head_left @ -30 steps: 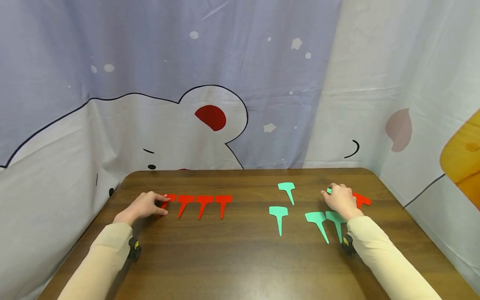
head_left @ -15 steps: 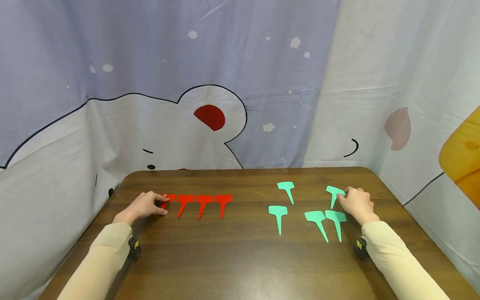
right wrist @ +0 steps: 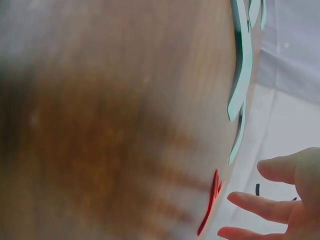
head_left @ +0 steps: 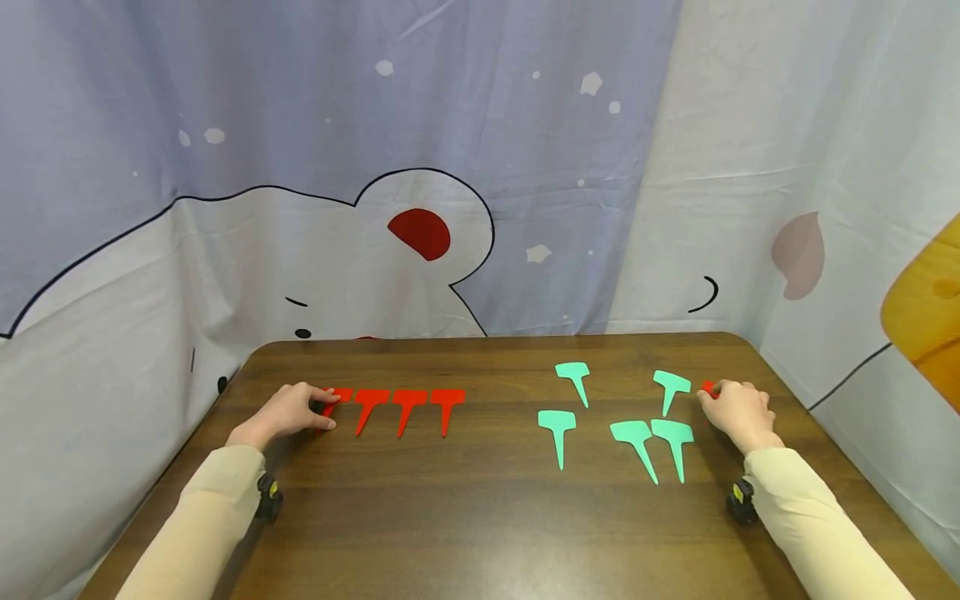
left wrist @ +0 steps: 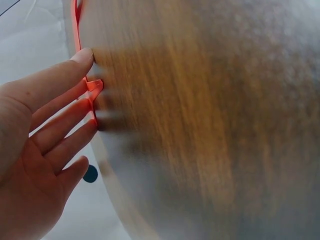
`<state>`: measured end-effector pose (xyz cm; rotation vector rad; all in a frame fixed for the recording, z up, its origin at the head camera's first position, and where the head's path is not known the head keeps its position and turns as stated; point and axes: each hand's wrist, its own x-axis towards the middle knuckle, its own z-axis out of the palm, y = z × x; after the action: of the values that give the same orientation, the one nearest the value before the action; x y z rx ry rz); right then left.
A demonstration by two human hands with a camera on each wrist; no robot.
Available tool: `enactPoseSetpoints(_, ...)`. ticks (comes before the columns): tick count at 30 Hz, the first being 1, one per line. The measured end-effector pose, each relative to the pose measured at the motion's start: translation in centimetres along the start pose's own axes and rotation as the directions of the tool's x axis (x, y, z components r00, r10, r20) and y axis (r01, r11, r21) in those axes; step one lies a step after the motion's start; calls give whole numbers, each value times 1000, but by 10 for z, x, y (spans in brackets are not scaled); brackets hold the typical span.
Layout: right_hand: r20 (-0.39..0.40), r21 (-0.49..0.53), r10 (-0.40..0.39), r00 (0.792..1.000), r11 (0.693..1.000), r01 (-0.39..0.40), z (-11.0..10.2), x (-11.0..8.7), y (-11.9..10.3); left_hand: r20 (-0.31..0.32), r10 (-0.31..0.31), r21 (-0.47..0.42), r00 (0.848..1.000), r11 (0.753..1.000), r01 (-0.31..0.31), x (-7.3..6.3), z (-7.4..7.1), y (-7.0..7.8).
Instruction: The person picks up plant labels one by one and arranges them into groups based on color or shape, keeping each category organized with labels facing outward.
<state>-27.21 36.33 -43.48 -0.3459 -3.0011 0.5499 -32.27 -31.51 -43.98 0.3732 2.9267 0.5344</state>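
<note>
In the head view, my left hand (head_left: 288, 412) rests on the table at the left, its fingers touching a red T-shaped plant label (head_left: 342, 395). Its fingers look fairly straight in the left wrist view, with part of the red label (left wrist: 94, 89) showing between them. Three more red plant labels (head_left: 409, 408) lie in a row to its right. At the right, my right hand (head_left: 741, 412) hovers over another red plant label (head_left: 707, 387), mostly hidden behind it in the head view. The right wrist view shows relaxed fingers apart from this red label (right wrist: 210, 205).
Several mint-green T-shaped plant labels (head_left: 557, 425) lie spread left of my right hand, the closest being one green label (head_left: 672, 383). All rest flat on a brown wooden table (head_left: 480, 517). A printed curtain (head_left: 540, 183) hangs behind the table.
My right hand has moved right, from above the far-right green plant label to the red one beside it, uncovering the green label. The left hand has stayed in place.
</note>
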Motion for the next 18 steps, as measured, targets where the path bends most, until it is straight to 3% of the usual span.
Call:
enactPoseSetpoints(6, -15, -19, 45, 999, 999, -45, -4, 0, 4, 3, -4, -6, 1000, 1000, 4, 0, 1, 0)
enactPoseSetpoints(18, 38, -53, 162, 986, 986, -160, -7, 1, 8, 6, 0, -7, 1000, 1000, 0, -1, 1, 0)
